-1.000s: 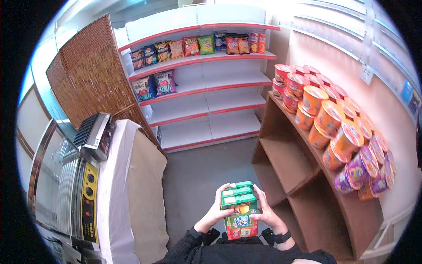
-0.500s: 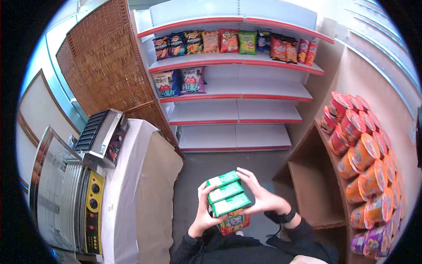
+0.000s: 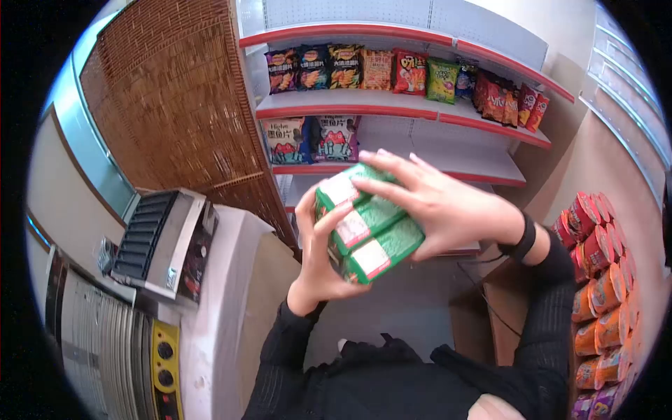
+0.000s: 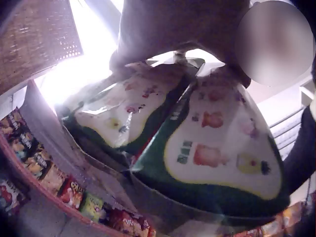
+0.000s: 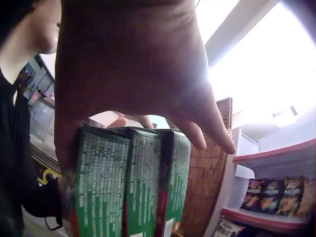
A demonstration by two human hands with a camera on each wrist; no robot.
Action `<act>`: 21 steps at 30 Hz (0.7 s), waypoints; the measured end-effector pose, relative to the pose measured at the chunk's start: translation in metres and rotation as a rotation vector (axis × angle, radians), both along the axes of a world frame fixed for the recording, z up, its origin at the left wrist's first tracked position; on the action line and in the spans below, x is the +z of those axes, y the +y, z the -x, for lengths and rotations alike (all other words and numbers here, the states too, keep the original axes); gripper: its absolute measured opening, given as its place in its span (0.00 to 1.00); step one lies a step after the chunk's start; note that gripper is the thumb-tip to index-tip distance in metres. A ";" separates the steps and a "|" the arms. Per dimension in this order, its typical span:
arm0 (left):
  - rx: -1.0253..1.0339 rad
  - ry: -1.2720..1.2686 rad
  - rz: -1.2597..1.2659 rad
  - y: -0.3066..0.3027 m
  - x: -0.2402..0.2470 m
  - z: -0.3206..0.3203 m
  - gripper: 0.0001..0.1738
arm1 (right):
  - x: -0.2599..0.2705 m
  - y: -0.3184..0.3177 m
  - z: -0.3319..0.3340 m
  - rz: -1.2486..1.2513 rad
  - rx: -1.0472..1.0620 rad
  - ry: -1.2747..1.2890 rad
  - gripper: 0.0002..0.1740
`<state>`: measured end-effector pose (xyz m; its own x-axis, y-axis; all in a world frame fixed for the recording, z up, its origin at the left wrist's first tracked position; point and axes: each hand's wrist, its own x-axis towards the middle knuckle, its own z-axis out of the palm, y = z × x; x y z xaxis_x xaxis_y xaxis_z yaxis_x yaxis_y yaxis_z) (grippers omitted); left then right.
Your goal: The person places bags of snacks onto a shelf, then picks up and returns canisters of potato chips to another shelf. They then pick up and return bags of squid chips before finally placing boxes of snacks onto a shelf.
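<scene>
Three green snack boxes (image 3: 381, 220) stand side by side as one block, raised between both hands in front of the shelves. My left hand (image 3: 318, 255) grips the block from the left, fingers up its side and thumb beneath the near end. Across the block from the right reaches my right hand (image 3: 451, 206), fingers over the top and far side, thumb at the near right edge. In the right wrist view, rows of small print cover the sides of the green boxes (image 5: 101, 182). Their faces (image 4: 222, 153) carry food pictures on white in the left wrist view.
A red-edged shelf (image 3: 413, 108) with several chip bags (image 3: 346, 66) stands ahead. At left are a woven screen (image 3: 168, 105), a grill (image 3: 157, 241) and a cloth-covered table (image 3: 227, 280). Cup noodles (image 3: 598, 294) are stacked at right, above a brown cabinet (image 3: 507, 301).
Both hands have lifted the boxes from near the body up toward the shelf and turned them, tops tilted. The right hand has moved over their top. The view has come closer to the shelf.
</scene>
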<state>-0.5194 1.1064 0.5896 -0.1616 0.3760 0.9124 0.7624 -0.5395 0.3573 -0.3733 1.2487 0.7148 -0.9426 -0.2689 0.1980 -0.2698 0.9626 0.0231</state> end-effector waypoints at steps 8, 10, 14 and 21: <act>0.137 0.126 -0.233 0.039 0.042 0.074 0.51 | 0.060 0.009 0.083 -0.429 0.000 0.079 0.59; 0.223 0.166 -0.274 0.042 0.054 0.090 0.49 | 0.073 0.010 0.104 -0.469 0.121 0.144 0.58; 0.274 0.216 -0.328 0.056 0.080 0.124 0.48 | 0.097 0.028 0.139 -0.427 0.298 0.239 0.53; 0.312 0.367 -0.383 0.110 0.140 0.186 0.46 | 0.130 0.095 0.201 -0.374 0.321 0.350 0.59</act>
